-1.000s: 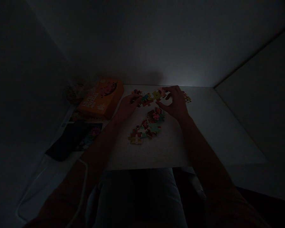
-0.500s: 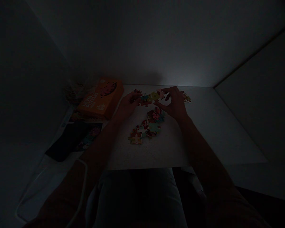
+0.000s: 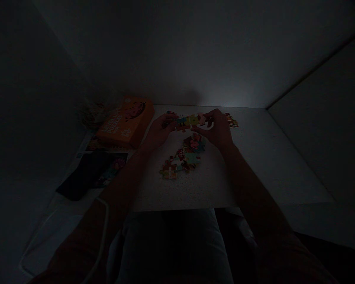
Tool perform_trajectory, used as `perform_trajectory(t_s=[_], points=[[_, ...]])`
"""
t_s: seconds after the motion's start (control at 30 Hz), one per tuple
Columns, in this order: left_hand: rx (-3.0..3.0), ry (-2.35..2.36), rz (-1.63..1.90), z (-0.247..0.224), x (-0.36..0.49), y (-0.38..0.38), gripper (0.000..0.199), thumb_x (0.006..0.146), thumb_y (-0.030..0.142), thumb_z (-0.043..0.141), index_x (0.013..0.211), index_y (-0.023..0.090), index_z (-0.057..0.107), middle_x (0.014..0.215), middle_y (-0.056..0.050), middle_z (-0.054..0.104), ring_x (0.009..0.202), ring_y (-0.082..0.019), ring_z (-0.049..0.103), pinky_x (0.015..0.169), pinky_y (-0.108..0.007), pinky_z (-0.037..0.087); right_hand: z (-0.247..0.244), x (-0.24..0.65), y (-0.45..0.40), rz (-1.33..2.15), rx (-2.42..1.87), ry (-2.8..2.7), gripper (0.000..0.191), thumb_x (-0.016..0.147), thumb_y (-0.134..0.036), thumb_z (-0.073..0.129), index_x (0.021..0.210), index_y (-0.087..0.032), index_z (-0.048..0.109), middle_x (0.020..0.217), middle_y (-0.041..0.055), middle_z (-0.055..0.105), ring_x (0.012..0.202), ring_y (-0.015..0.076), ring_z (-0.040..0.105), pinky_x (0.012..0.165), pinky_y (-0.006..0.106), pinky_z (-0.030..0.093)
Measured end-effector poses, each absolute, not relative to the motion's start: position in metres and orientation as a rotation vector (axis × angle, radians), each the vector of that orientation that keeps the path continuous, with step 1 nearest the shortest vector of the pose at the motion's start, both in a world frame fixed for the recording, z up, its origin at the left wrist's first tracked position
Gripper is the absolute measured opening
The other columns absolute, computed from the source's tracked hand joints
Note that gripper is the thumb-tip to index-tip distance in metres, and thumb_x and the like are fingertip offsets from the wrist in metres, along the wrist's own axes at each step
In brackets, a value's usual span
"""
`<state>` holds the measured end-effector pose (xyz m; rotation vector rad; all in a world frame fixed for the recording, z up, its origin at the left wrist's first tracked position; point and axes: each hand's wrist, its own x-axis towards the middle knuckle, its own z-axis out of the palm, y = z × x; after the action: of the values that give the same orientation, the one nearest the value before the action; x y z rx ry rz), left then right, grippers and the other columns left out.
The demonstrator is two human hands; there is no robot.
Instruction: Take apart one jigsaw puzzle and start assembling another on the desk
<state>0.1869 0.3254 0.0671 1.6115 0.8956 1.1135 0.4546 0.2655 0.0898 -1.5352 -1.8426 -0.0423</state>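
A strip of joined puzzle pieces [image 3: 190, 121], yellow-green, blue and brown, spans the gap between my two hands near the back of the table. My left hand [image 3: 162, 128] grips its left end between thumb and fingers. At its right end, my right hand [image 3: 217, 128] pinches the pale pink part. Closer to me lies a loose heap of puzzle pieces [image 3: 182, 157], red, mint, pink and yellow. More pieces [image 3: 232, 120] lie just right of my right hand. The picture is very dark, so fine detail is lost.
An orange puzzle box [image 3: 126, 122] lies at the back left of the white table [image 3: 263, 157]. In front of it are a printed sheet [image 3: 114, 167] and a dark flat object [image 3: 83, 175]. A pale cable [image 3: 106, 221] crosses my left forearm. A wall stands behind the table.
Both hands keep their hold on the strip, which has shifted very slightly to the right at its left part. Nothing else has visibly moved.
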Motion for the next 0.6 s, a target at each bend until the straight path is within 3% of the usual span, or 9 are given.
perform_trajectory(t_s=[0.37,0.6], points=[[1.57,0.938,1.1,0.0717,0.1863,0.323,0.024,0.101,0.032,0.078,0.123,0.022,0.078,0.125,-0.01,0.083,0.097,-0.017,0.077,0.087,-0.03,0.062,0.0913,0.454,0.2645,-0.039,-1.534,-1.846,0.053,0.09,-0.06,0.091,0.124,-0.029,0.065,0.115,0.0084,0.072,0.084,0.0284,0.067,0.082,0.051,0.057],[1.563,0.901,1.149,0.0642,0.185,0.3294,0.028,0.101,0.041,0.083,0.122,0.022,0.078,0.122,-0.01,0.083,0.095,-0.019,0.078,0.085,-0.031,0.063,0.0837,0.4562,0.2705,0.0,-1.413,-1.74,0.058,0.084,-0.062,0.099,0.118,-0.03,0.064,0.107,0.0043,0.071,0.077,0.0232,0.062,0.074,0.045,0.056]])
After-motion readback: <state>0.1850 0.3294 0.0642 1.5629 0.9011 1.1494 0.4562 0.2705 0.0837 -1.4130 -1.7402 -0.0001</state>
